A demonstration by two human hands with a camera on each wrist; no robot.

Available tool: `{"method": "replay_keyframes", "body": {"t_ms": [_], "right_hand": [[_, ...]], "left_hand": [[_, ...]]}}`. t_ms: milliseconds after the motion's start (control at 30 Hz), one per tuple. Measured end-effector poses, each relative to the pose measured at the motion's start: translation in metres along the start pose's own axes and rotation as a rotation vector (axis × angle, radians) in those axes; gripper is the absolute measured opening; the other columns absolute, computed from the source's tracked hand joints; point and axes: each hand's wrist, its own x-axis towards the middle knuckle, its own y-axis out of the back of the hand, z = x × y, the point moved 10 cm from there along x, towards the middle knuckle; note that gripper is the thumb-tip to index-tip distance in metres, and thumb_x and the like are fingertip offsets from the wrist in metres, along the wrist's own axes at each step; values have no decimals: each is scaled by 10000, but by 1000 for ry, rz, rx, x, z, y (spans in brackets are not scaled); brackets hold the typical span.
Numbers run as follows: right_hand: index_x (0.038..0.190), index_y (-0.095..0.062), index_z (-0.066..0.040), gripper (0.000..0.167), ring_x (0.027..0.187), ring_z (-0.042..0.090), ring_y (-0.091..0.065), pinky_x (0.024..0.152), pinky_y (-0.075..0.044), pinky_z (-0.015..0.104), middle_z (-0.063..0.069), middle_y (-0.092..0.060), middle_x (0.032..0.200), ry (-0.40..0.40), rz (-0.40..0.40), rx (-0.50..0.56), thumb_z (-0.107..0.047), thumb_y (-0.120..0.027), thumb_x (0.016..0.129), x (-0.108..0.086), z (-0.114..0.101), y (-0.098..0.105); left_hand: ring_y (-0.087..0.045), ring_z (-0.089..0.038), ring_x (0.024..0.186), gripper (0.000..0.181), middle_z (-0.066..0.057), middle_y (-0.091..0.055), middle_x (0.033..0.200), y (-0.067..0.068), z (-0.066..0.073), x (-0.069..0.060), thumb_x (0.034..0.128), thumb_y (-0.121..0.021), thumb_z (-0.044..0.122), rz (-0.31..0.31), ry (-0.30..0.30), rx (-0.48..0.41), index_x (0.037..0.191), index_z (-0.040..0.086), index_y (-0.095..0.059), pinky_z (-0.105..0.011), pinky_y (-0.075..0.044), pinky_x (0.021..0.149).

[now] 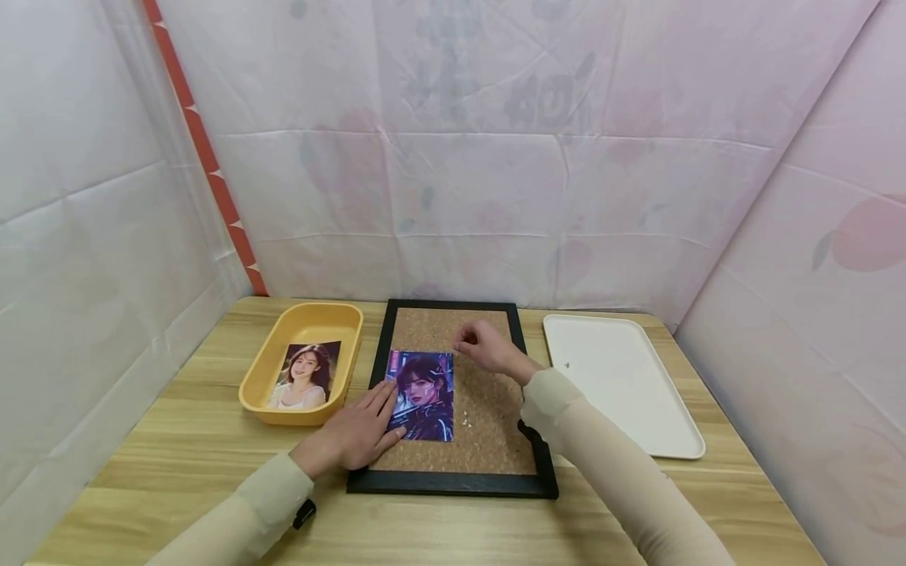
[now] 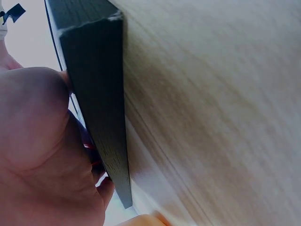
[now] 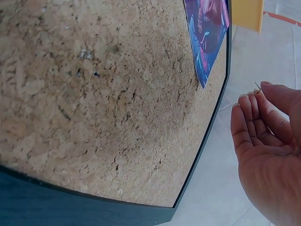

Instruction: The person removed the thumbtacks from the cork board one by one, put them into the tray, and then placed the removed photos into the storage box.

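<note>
A purple-blue picture card (image 1: 423, 397) lies on the cork board (image 1: 488, 448), toward its left side. My left hand (image 1: 357, 424) rests across the board's left frame with its fingers on the card's left edge. In the left wrist view, the left palm (image 2: 33, 150) is beside the black frame (image 2: 96, 99). Above the card's upper right corner is my right hand (image 1: 487, 346), raised off the cork. Its thumb and forefinger pinch a pin (image 3: 257, 85); only the thin metal point shows, and the head is hidden by the fingertips.
Left of the board stands a yellow tray (image 1: 255, 393) holding a portrait photo (image 1: 307, 376). A white tray (image 1: 623, 377) lies to the right, with a tiny dark item (image 1: 566, 365) on it. Several small shiny bits (image 1: 466, 420) lie on the cork.
</note>
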Motion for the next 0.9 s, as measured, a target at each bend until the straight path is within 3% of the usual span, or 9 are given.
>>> {"method": "replay_keyframes", "body": {"t_ms": [467, 633, 900], "right_hand": [[935, -725, -26, 124, 717, 122, -531, 635, -459, 270, 28, -653, 826, -2, 21, -31, -83, -644, 1009, -9, 5, 6], [939, -729, -33, 124, 686, 113, -527, 614, -452, 264, 40, -676, 822, -7, 33, -56, -99, -650, 1008, -12, 7, 7], [950, -743, 20, 153, 644, 111, -497, 592, -427, 265, 96, -686, 800, 16, 37, -65, -92, -654, 1005, -14, 8, 8]], "left_hand": [[-134, -331, 1571, 763, -152, -144, 1706, 3, 2, -2, 1085, -343, 548, 2, 1, -14, 1620, 17, -225, -502, -189, 1254], [-129, -327, 1571, 768, -160, -146, 1704, 0, 1, -1, 1086, -319, 556, 5, -7, 23, 1619, 11, -220, -483, -193, 1256], [-128, -324, 1572, 777, -156, -145, 1705, -2, 0, 0, 1083, -301, 574, 12, -9, 26, 1619, 17, -223, -479, -195, 1255]]}}
